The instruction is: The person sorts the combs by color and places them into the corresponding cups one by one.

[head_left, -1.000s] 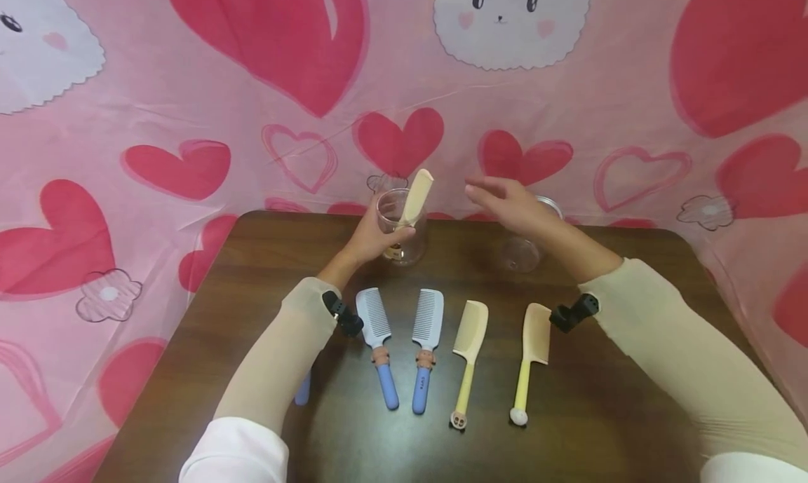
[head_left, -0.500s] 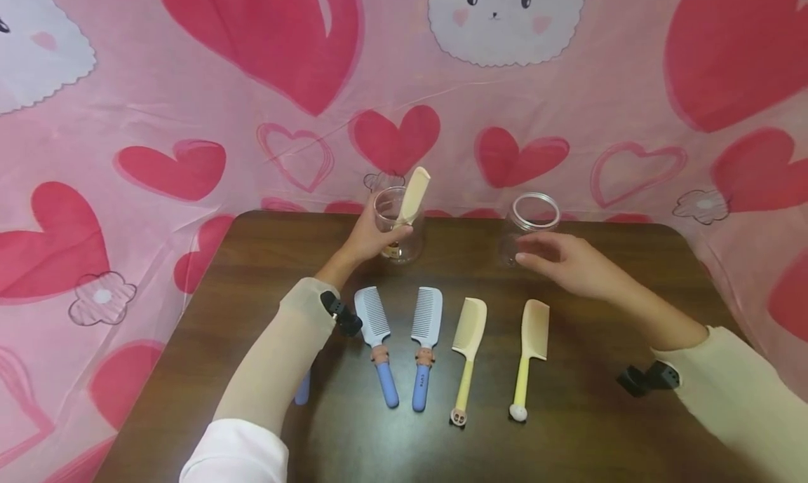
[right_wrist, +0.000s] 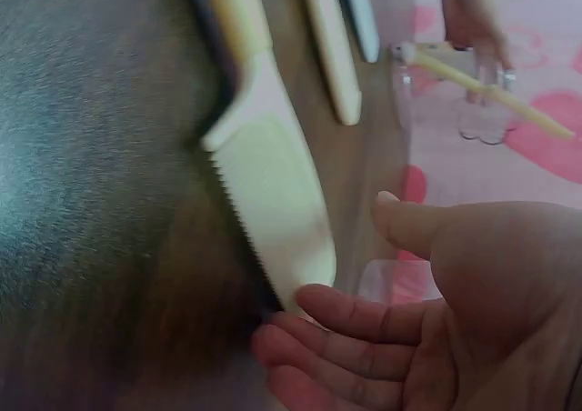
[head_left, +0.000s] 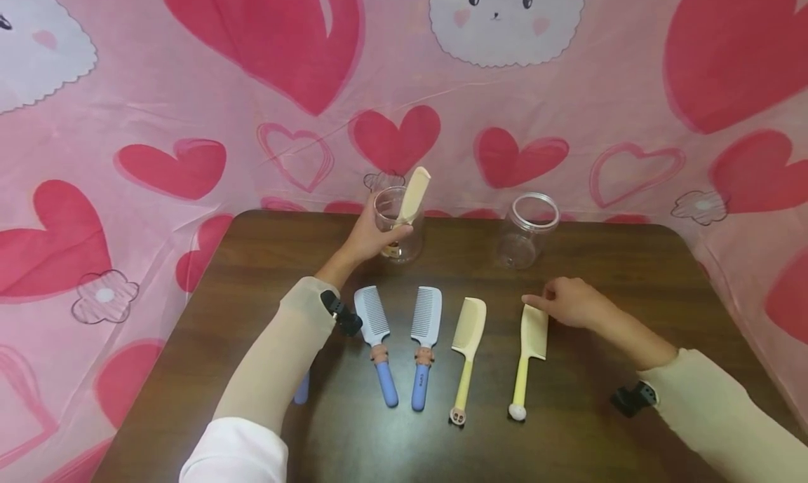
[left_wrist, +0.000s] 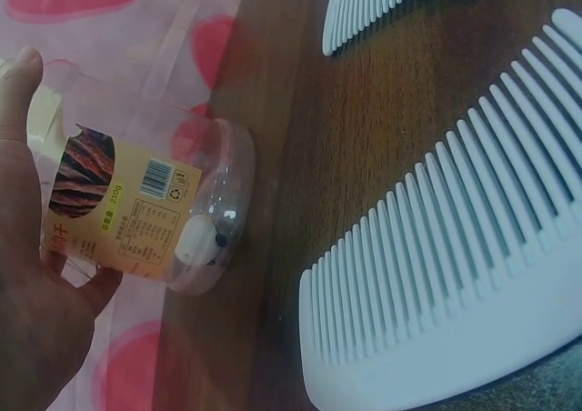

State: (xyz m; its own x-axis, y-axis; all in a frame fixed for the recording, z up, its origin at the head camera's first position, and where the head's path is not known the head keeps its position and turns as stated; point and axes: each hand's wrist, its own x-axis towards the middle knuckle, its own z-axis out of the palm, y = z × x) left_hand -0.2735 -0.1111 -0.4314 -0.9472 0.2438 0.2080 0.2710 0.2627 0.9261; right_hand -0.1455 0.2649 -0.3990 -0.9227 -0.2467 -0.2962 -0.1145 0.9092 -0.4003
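In the head view, right of centre, the rightmost comb (head_left: 534, 336) was judged light, stiff, best held by its handle (head_left: 520, 381); from the left wrist, the left hand (left_wrist: 41, 311) was seen gripping a jar (left_wrist: 136, 188); from the right, the right hand (right_wrist: 473, 311) with fingers relaxed.

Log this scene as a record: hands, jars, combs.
Left hand: grips the labelled jar
In that jar: cream comb, tilted, head up
Right hand: at the tip of the rightmost comb; contact unclear
Other jar: clear, upright, lidless
Yellow-handled combs: two on the table
Blue-handled combs: two in full view, third handle partly behind left sleeve
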